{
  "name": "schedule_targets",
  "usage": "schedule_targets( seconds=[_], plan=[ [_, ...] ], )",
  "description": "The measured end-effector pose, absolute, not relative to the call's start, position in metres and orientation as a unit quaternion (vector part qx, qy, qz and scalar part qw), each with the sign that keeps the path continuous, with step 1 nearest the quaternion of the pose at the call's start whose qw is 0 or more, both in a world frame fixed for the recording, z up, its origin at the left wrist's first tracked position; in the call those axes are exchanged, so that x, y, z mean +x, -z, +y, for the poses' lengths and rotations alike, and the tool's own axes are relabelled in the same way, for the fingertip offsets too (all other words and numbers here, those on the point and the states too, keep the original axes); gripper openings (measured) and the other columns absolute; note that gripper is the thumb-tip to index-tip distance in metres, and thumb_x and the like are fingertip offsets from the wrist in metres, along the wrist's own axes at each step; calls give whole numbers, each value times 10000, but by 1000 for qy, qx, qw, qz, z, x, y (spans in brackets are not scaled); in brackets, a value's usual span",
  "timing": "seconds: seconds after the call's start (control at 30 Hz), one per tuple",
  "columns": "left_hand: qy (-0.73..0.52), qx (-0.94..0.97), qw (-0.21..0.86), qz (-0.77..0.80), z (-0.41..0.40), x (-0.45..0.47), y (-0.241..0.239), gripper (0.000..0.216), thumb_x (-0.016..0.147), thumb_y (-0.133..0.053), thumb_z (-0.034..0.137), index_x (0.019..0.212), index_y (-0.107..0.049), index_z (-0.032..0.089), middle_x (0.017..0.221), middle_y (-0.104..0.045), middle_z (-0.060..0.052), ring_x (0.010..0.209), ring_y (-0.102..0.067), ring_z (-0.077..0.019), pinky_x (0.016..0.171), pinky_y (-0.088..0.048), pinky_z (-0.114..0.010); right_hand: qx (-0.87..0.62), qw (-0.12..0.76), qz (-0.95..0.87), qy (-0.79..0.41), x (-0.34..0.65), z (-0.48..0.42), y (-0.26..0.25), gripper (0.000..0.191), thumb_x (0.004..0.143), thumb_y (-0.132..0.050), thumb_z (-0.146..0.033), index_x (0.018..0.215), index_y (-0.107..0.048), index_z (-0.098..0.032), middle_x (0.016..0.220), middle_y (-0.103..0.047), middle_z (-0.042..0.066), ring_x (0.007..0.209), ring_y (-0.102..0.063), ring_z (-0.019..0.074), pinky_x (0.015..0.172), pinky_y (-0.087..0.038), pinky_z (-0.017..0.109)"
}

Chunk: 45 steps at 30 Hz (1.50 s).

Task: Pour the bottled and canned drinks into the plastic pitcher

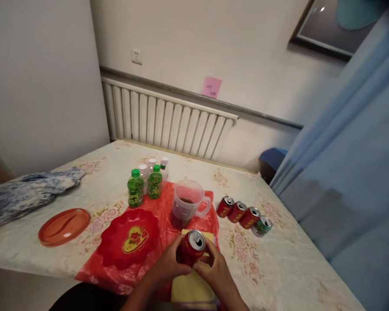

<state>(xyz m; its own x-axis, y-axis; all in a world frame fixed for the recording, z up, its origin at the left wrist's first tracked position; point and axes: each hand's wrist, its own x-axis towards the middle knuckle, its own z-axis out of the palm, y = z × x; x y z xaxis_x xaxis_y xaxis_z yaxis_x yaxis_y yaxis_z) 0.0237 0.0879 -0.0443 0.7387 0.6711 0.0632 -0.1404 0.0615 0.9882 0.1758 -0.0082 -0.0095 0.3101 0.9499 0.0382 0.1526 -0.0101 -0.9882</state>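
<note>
Both my hands hold one red drink can (pixel 193 247) upright near the table's front edge. My left hand (pixel 167 264) wraps its left side and my right hand (pixel 214 268) wraps its right side, fingers curled. The can's silver top faces up. Under my hands lies a yellow cloth (pixel 191 288) on a red plastic bag (pixel 155 207). Just behind the can stands a clear plastic measuring jug (pixel 188 204) with dark liquid at its bottom.
A red heart-patterned dish (pixel 129 238) sits left of my hands, an orange oval tray (pixel 64 225) further left. Small green bottles (pixel 144 185) and clear ones stand behind. Several cans (pixel 243 216) lie in a row at right. A blue patterned cloth (pixel 26 192) lies at far left.
</note>
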Motion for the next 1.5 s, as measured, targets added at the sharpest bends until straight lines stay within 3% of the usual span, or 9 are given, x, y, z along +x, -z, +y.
schedule_targets(
  seconds=[0.17,0.43,0.57,0.73,0.93,1.17,1.5],
  plan=[
    [-263,617,718,182,67,56,42,811,537,-834,178,1290,-535,219,1283,-646,-81,1232,-567,-321,1087,-412,-454,-623,540,-417,-383,189,-25,10,611,529,-679,-87,1125,-651,-219,1032,-743,32,971,-694,301,856,-557,407],
    [-234,660,694,165,49,98,47,812,598,-850,305,1338,-528,215,1307,-628,-102,1218,-575,-319,1090,-418,-458,-631,592,-379,-330,217,-47,24,642,501,-670,-92,1135,-642,-188,1072,-735,54,1016,-678,284,894,-546,378],
    [-241,760,551,246,60,107,73,867,543,-833,268,1349,-520,209,1362,-584,-120,1294,-502,-347,1133,-367,-491,-651,609,-335,-306,244,-54,35,620,527,-665,-138,1146,-643,-170,1037,-743,67,956,-699,277,854,-565,368],
    [-294,832,313,351,88,99,116,384,825,-600,366,1166,-619,190,1193,-665,-119,1161,-593,-308,1064,-437,-530,-705,617,-277,-211,306,-62,62,637,508,-714,-246,1137,-653,-162,1052,-743,95,956,-706,295,841,-577,373],
    [-322,878,109,337,94,90,151,269,921,-493,350,1091,-633,197,1132,-685,-109,1110,-615,-296,999,-489,-501,-777,586,-216,-79,383,-74,84,648,540,-737,-368,1139,-651,-138,1046,-743,130,943,-706,318,863,-564,409],
    [-323,889,65,319,95,89,151,250,940,-463,338,1076,-628,209,1092,-692,-87,1059,-640,-263,949,-528,-438,-813,551,-182,45,447,-77,94,600,554,-721,-447,1079,-662,-163,1034,-742,123,929,-697,316,831,-548,391],
    [-333,888,38,315,100,89,156,241,936,-456,332,1057,-630,217,1064,-708,-72,1031,-656,-258,924,-554,-431,-828,527,-177,76,493,-60,102,547,588,-681,-482,1036,-644,-169,1005,-724,123,908,-674,304,804,-512,371]
  ],
)
